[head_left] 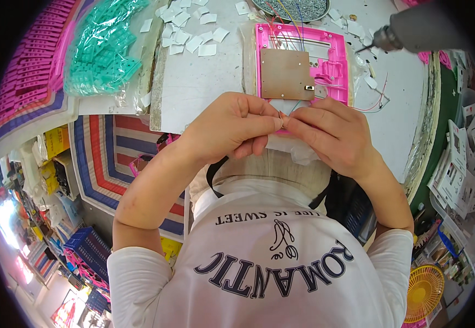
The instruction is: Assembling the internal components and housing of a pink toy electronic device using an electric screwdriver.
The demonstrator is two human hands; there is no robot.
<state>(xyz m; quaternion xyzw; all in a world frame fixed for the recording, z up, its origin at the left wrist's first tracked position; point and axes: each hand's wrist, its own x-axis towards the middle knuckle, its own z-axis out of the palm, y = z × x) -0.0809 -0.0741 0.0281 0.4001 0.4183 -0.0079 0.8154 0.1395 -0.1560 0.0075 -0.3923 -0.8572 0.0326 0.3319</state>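
Note:
My left hand (226, 124) and my right hand (333, 134) meet at the near edge of a pink plastic housing (340, 54). Both are closed in a pinch, fingertips almost touching, on what looks like a thin wire; most of it is hidden by the fingers. A brown square circuit board (285, 74) lies on the housing, with a small black-and-silver switch at its near right corner. Red, yellow and blue wires (301, 33) rise from the housing's far side. A short greenish wire (295, 105) shows between the board and my right fingers.
A powered screwdriver (412, 33) hangs at the upper right. A metal dish of screws (297, 8) stands behind the housing. White square pads (194, 41) lie scattered at the far left. Beside them are a bag of teal plastic parts (101, 54) and stacked pink parts (27, 71).

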